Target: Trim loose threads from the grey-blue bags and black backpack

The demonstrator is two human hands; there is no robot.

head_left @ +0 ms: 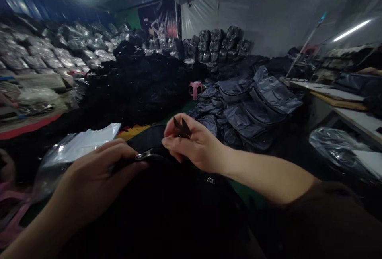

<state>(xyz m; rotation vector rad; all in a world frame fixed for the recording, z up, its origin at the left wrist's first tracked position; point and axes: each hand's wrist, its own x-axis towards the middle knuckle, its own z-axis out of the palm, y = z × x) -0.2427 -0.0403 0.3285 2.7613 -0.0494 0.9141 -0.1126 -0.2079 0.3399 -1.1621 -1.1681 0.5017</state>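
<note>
My left hand [95,175] pinches the edge of a black fabric bag [167,211] next to a metal zipper pull [144,155]. My right hand [193,139] holds small black thread snips [182,128] with their blades apart and pointing up. The snips are just above the bag's top edge and a little right of the zipper pull. A second small metal zipper pull [210,180] lies on the bag's dark front. The bag fills the lower middle of the view, and its shape is lost in shadow.
A clear plastic sheet [74,151] lies left of my hands. Ahead are a heap of black bags [140,84], a pile of grey bags [247,108] and a pink stool [195,90]. Plastic-wrapped bales [53,48] fill the back left; a white worktable [337,94] runs along the right.
</note>
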